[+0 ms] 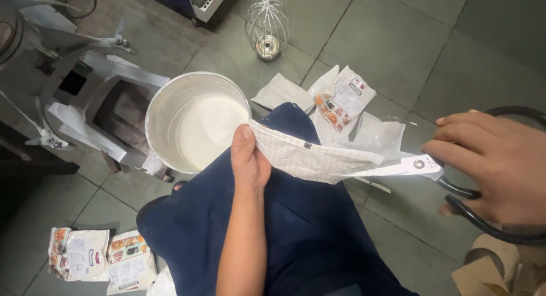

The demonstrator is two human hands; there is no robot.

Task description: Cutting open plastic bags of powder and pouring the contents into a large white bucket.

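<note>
Left hand [249, 162] pinches packet [310, 155]; right hand [500, 168] grips scissors [421, 166] — blades touching it.

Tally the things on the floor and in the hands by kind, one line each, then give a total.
White packet held in left hand: 1
Scissors in right hand: 1
Metal bowl: 1
Wire whisk: 1
Total: 4

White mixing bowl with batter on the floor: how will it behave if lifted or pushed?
The white round mixing bowl looks partly filled with pale batter, so probably heavy. Its wide base suggests it slides on the grey floor tiles rather than tips.
</note>
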